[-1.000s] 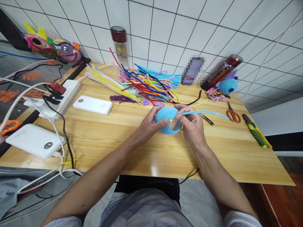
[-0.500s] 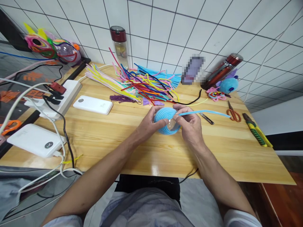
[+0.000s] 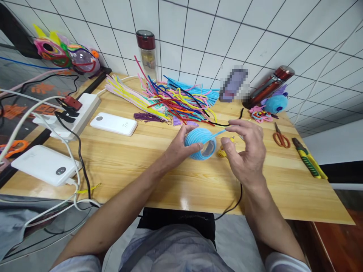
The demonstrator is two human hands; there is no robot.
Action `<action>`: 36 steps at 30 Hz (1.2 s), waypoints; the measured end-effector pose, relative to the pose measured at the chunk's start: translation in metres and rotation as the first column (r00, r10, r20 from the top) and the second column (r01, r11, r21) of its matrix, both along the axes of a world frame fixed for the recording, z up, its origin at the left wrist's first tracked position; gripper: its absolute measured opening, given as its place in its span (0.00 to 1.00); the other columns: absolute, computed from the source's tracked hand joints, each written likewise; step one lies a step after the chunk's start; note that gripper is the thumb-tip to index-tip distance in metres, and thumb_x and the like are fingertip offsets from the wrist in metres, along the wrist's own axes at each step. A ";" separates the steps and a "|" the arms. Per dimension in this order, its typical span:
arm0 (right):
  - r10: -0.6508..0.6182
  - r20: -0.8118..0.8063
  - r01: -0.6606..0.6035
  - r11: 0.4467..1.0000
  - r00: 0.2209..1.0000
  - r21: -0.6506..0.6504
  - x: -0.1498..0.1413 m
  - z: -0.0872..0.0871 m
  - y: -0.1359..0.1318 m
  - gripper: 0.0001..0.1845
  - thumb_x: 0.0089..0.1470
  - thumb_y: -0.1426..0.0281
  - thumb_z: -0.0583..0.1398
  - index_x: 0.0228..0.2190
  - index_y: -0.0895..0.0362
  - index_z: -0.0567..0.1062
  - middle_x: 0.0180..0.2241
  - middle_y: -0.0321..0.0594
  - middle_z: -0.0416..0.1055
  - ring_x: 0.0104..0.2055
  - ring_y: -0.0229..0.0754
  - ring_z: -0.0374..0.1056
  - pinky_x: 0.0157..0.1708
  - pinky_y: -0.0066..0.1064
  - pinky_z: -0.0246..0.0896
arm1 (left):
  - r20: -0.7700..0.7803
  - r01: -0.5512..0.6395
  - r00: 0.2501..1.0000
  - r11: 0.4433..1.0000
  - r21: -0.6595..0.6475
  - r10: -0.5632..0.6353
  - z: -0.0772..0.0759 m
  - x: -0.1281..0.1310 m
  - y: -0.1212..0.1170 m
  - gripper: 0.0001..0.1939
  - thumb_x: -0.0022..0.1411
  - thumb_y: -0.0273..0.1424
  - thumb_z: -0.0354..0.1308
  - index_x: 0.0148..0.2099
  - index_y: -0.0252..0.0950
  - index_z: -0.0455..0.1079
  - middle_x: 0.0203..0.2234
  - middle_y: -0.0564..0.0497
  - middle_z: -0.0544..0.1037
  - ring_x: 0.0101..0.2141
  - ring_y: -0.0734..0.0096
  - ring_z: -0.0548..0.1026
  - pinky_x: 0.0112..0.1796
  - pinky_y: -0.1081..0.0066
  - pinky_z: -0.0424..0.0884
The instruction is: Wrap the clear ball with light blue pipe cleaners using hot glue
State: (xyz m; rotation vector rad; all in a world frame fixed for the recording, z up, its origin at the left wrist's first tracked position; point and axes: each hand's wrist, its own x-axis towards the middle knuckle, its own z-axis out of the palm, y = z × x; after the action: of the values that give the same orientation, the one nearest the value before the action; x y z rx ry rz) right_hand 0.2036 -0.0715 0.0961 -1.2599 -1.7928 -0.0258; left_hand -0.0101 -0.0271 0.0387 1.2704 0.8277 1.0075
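Note:
My left hand (image 3: 180,146) grips a clear ball wound with light blue pipe cleaner (image 3: 200,143), held just above the wooden table (image 3: 159,166). A loose blue pipe cleaner end (image 3: 218,133) sticks out from the ball to the right. My right hand (image 3: 246,151) hovers right of the ball with fingers spread and curled, holding nothing, its fingertips near that loose end. A small yellow piece (image 3: 221,153) lies on the table under my right fingers.
A heap of coloured pipe cleaners (image 3: 170,100) lies behind the ball. Two white power banks (image 3: 113,124) (image 3: 45,165) and a power strip (image 3: 75,115) sit left. Orange scissors (image 3: 280,136), yellow-green pliers (image 3: 309,162), two bottles (image 3: 147,53) (image 3: 269,85) and a blue craft ball (image 3: 275,104) are at the right and back.
My right hand let go of the blue pipe cleaner end and drew away to the right, fingers opening. The left hand kept hold of the ball.

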 end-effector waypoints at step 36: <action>0.106 -0.131 -0.139 0.950 0.986 -0.280 -0.007 -0.020 0.016 0.05 0.55 0.70 0.64 0.28 0.50 0.76 0.32 0.37 0.79 0.36 0.46 0.74 0.41 0.40 0.71 | -0.054 0.021 0.998 0.999 0.049 -0.018 -0.011 0.001 0.001 0.39 0.57 0.47 0.77 0.62 0.39 0.65 0.61 0.40 0.75 0.61 0.47 0.74 0.60 0.52 0.72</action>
State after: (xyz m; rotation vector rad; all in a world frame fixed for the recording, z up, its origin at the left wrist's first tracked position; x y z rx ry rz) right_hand 0.1967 -0.0559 0.0760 -1.3193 -1.8162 0.3841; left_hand -0.0093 -0.0264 0.0281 1.3506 0.8342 0.9876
